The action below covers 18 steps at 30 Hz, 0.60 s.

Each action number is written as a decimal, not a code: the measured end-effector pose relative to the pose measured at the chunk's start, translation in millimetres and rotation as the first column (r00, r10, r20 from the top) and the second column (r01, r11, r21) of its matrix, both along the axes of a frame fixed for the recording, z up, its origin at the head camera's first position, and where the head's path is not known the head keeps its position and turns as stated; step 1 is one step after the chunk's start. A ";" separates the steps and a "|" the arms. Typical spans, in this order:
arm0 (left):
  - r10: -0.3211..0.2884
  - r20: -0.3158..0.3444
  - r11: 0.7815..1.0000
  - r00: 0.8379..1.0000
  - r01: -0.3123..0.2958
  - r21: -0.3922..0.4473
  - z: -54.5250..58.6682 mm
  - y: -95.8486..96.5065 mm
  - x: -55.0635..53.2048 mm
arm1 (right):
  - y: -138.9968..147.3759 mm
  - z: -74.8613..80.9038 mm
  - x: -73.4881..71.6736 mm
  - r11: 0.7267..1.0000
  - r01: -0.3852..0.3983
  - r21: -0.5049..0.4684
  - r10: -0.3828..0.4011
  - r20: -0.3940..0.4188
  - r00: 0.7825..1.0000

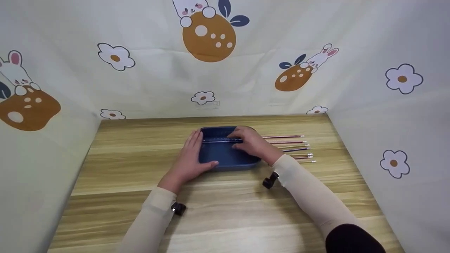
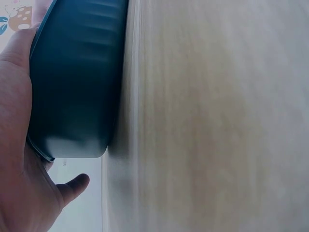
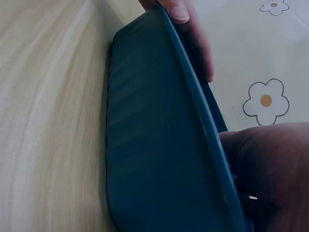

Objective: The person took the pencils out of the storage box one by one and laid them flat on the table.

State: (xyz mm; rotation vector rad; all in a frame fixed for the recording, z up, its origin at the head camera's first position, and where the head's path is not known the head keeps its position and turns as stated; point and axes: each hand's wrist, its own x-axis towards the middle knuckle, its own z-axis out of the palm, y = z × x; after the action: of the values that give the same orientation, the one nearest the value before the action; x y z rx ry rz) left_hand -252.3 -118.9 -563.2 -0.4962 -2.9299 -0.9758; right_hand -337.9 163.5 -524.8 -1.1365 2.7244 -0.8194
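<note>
A dark blue rectangular tray (image 1: pixel 225 154) sits on the wooden table. Across its inside runs a narrow, pale, clear-looking strip with small marks (image 1: pixel 214 140), perhaps a ruler. My left hand (image 1: pixel 190 160) rests against the tray's left side, fingers along the rim and thumb extended over the front edge. In the left wrist view it spreads beside the tray wall (image 2: pixel 77 87). My right hand (image 1: pixel 251 142) reaches into the tray from the right with bent fingers; finger and thumb stand on either side of the strip. Whether they pinch it is hidden.
Several pencils (image 1: pixel 290 142) with white ends lie side by side, sticking out right of the tray behind the right hand. Patterned cloth walls (image 1: pixel 154 84) stand along the table's back and both sides. A small black camera sits on each wrist.
</note>
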 end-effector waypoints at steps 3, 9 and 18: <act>0.000 0.007 1.000 1.000 0.000 0.006 0.9 0.7 0.6 | -3.8 -1.8 -1.8 1.000 0.004 0.026 -0.004 -0.007 1.000; -0.011 -0.001 1.000 1.000 0.011 0.008 0.3 0.6 0.3 | -11.9 -6.1 -3.2 0.994 0.041 0.102 -0.039 -0.020 0.999; -0.018 -0.019 1.000 1.000 0.019 0.017 -1.4 0.0 -0.8 | -19.6 -14.1 -2.6 0.991 0.068 0.118 -0.060 -0.070 0.996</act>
State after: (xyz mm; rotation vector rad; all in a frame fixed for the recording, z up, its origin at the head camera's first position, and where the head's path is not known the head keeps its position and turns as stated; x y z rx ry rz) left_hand -253.1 -118.9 -564.6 -0.5296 -2.9030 -0.9917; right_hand -340.5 143.9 -538.9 -1.0763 2.8338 -0.6247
